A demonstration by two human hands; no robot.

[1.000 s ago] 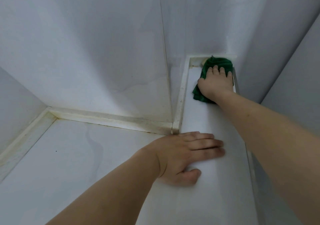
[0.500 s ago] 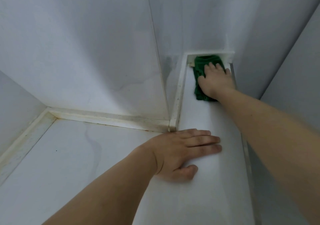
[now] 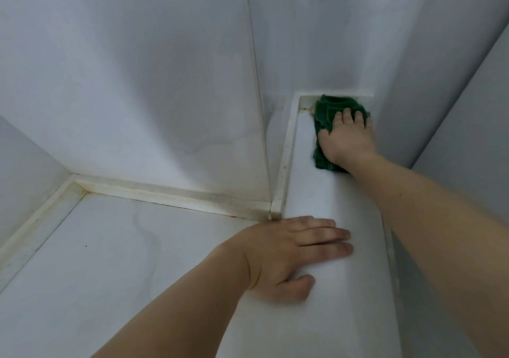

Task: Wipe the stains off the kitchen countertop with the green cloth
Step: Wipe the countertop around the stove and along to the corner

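The white tiled walls (image 3: 165, 82) take most of the view, and they meet the kitchen countertop (image 3: 110, 261) along a yellowed edging strip (image 3: 170, 196). The countertop is L-shaped: a wide part at the left, and a narrow arm (image 3: 330, 198) which runs away from the person to a far corner.

The left hand (image 3: 289, 253) lies flat on the near end of this arm, palm down, fingers straight and together, thumb tucked; it holds nothing (it seems only to support the body).

The right hand (image 3: 347, 140) is stretched to the far end and lies spread on the green cloth (image 3: 327, 112), pressing it to the surface rather than closing around it. So the cloth is directly under this hand, well apart from the left one, and its long side follows the narrow arm. The cloth is dark green and crumpled, with its far edge touching the back edging. Brown dirt (image 3: 307, 108) shows in the corner just beside it, so I think the next stroke must go left into this corner
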